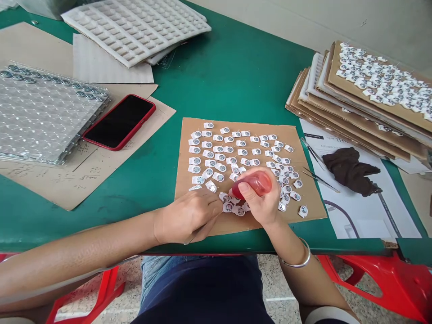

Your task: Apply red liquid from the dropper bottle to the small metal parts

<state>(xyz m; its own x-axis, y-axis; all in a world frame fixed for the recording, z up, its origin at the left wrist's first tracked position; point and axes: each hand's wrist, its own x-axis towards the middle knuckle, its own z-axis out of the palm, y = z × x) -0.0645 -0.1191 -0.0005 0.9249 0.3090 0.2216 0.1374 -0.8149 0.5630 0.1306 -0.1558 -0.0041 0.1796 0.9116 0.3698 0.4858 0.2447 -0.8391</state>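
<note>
A brown cardboard sheet [199, 229] lies near the table's front edge, with several small white tagged pieces [231, 160] on it, each bearing a round dark mark. Over its right half, my right hand [270, 202] is wrapped round a red translucent squeeze bulb [258, 182], whose narrow end points left. My left hand [191, 216] is closed over the sheet's front left part, knuckles up, beside the bulb's tip. Whatever its fingertips pinch is hidden beneath them.
On the green table [232, 72], a red-cased phone [119, 121] and clear blister trays [43, 117] lie left. White moulded trays [135, 27] are at the back. To the right are tweezers [320, 180], a dark cloth [351, 168] and stacked cardboard [357, 108] bearing more pieces.
</note>
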